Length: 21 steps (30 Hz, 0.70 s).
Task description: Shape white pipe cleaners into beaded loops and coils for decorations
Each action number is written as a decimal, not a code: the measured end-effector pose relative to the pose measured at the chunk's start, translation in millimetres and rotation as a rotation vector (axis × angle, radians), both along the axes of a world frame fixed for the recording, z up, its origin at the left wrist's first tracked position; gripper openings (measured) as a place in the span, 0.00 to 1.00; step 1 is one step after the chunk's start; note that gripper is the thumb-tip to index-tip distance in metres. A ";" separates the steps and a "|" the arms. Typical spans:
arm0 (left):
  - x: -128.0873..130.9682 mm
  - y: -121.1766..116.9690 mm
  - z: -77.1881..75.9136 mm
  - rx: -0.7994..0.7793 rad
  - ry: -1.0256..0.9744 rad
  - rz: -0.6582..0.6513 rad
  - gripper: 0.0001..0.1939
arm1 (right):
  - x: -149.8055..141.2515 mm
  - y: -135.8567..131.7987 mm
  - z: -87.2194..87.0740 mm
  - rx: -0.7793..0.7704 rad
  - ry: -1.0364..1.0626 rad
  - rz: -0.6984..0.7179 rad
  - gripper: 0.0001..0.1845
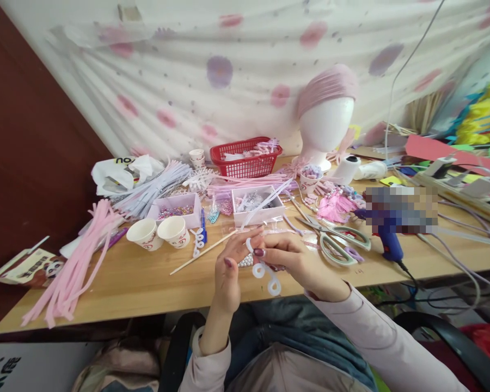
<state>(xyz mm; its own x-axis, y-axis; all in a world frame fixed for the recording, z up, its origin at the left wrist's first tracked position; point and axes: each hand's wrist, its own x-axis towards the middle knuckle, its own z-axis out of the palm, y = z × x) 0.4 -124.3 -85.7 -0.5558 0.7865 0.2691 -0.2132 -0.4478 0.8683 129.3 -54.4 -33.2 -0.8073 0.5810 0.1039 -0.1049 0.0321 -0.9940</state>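
A white pipe cleaner (260,270), bent into a curved top and small loops, hangs just above the front edge of the table. Thumb and fingers of my right hand (289,253) pinch it near its upper part. My left hand (227,277) is close on the left side, its thumb apart and its fingers stretched out behind the pipe cleaner's top end; their tips are partly hidden. Pearl beads (245,260) show between the hands. Another curled white pipe cleaner (198,242) lies beside a blue pen (203,226).
Scissors (337,245) and a blue glue gun (387,234) lie to the right, with cords trailing. Paper cups (175,233), a bead box (188,209) and pink pipe cleaners (71,267) are left. Behind stand a red basket (247,163) and a foam head (325,125).
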 end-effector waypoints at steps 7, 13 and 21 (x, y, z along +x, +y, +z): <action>2.7 1.0 -2.4 0.126 0.235 -0.061 0.15 | -2.0 0.8 -10.6 -0.313 0.120 -0.138 0.10; -13.1 0.1 6.8 0.050 0.360 -0.033 0.18 | 6.6 6.6 -7.3 -0.265 0.081 -0.079 0.12; -33.1 -4.0 58.9 0.298 1.569 0.025 0.11 | 15.8 10.3 -3.0 -0.349 0.012 0.081 0.07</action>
